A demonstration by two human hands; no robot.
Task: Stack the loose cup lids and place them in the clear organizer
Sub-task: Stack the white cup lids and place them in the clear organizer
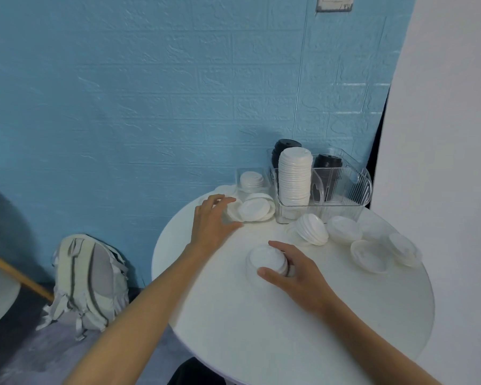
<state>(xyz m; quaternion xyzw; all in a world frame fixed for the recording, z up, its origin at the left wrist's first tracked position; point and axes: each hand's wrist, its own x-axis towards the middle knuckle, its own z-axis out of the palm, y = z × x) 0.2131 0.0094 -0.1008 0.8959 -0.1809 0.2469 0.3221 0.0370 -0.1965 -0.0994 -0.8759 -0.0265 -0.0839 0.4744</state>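
On the round white table [275, 329] my right hand [295, 273] grips a short stack of white cup lids [265, 259] near the middle. My left hand [213, 218] reaches to loose white lids [254, 209] at the table's back left, its fingers spread and curved at their edge. More loose white lids [313, 229] lie tilted beside the clear organizer [356, 190], and others [370, 255] lie at the right. The organizer holds a tall stack of white lids [293, 176] and black lids [326, 162].
A small clear box [252, 179] with white lids stands against the blue wall, left of the organizer. A pale backpack [89, 282] sits on the floor left of the table. A white wall panel [442, 162] borders the table's right side.
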